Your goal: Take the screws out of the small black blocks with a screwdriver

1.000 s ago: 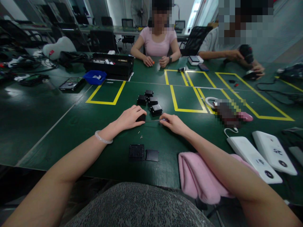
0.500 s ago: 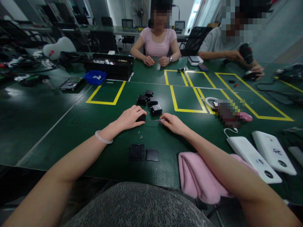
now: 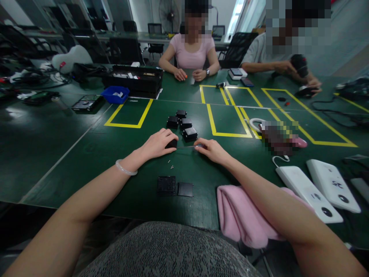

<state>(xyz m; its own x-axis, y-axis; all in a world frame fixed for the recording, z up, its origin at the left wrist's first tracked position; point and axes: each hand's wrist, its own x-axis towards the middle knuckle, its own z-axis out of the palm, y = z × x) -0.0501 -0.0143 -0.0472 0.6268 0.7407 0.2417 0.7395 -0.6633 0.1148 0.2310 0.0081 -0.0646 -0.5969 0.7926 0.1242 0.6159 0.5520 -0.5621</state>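
Fingers of my left hand (image 3: 160,143) are wrapped round a small black box (image 3: 172,144), holding it on the table. My right hand (image 3: 211,149) grips a slim screwdriver (image 3: 188,146), lying nearly level with its thin shaft reaching left to the box's side. Just beyond my hands, several similar black boxes (image 3: 190,134) sit in a cluster. Nearer me lie a few tiny screws (image 3: 172,167). Closer still are an open black casing half (image 3: 166,186) and a flat black cover (image 3: 185,189), side by side.
A pink cloth (image 3: 242,215) lies under my right forearm, with white power banks (image 3: 311,192) to its right. A blue tray (image 3: 115,94) and a long black box (image 3: 132,80) stand at the back left. Two people sit across the green table (image 3: 72,154).
The screwdriver in my right hand has shifted very slightly. My left hand and the box stay in place.
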